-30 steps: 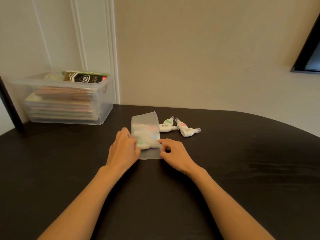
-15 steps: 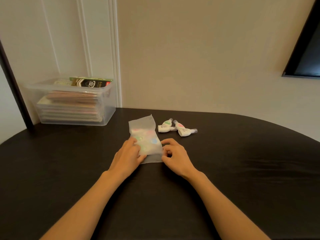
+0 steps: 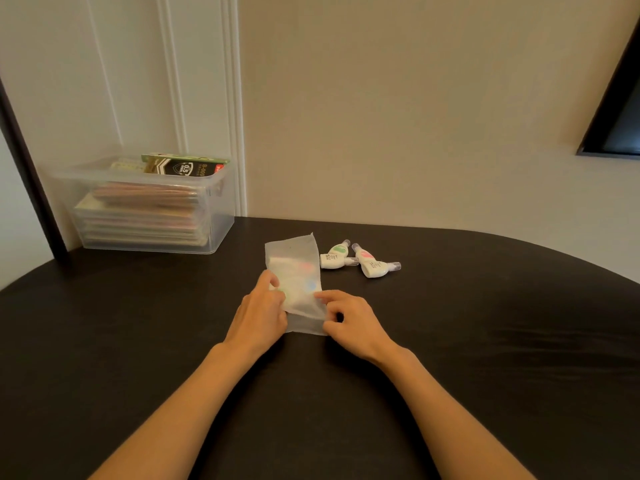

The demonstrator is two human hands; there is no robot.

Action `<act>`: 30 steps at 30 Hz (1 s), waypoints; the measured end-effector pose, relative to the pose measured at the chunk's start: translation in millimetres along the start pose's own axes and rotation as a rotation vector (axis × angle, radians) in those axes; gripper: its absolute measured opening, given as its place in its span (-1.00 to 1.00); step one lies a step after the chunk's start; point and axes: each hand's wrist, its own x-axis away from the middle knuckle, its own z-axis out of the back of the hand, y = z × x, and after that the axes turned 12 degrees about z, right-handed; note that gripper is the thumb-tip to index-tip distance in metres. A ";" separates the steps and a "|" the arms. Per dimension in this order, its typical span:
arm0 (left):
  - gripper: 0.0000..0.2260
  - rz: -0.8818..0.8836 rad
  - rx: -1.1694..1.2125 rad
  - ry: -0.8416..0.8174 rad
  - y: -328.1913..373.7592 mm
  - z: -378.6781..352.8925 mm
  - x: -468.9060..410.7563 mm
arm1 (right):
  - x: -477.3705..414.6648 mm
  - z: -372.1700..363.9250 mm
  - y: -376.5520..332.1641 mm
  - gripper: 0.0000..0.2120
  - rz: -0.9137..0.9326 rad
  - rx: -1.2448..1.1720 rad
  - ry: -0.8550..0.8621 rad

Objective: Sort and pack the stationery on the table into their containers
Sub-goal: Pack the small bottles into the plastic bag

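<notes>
A frosted plastic pouch (image 3: 293, 260) lies flat on the dark table (image 3: 485, 341), with several correction tapes showing faintly through it. My left hand (image 3: 260, 313) holds the pouch's near left edge, fingers curled on it. My right hand (image 3: 349, 320) pinches the near right edge, index finger stretched onto the plastic. Just right of the pouch lie two loose white correction tapes, one with a green label (image 3: 335, 257) and one with a pink label (image 3: 373, 264), touching each other.
A clear plastic bin (image 3: 214, 216) stands at the table's back left against the wall, stacked with flat packets and a dark box (image 3: 185, 165) on top. The wall runs close behind the table's curved far edge.
The tape at the pouch's mouth has gone farther inside. Both hands have shifted slightly along the near end of the pouch. The view has tilted up a little.
</notes>
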 end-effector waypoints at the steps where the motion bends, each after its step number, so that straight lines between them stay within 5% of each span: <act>1: -0.75 -0.005 0.006 -0.009 0.4 0.9 -1.7 | -0.7 -0.5 1.4 -0.67 -0.006 -0.010 -0.001; 6: -0.72 -0.074 0.064 -0.088 0.6 11.3 -11.8 | -3.3 4.4 4.1 -0.73 -0.036 -0.136 0.060; 10: -0.60 0.006 0.239 0.078 9.4 17.2 -18.8 | -7.1 7.7 0.1 -0.68 -0.046 -0.299 0.175; 14: -0.78 0.118 0.120 0.126 14.1 7.9 -49.0 | -44.6 8.6 8.7 -0.77 -0.234 -0.410 0.359; 23: -0.78 0.044 -0.151 0.027 -6.6 -25.1 -84.3 | -104.5 -15.8 18.2 -0.75 -0.053 0.143 0.022; 30: -0.74 0.037 -0.157 0.053 -11.3 -30.5 -93.5 | -118.6 -26.9 29.3 -0.71 -0.040 0.148 -0.008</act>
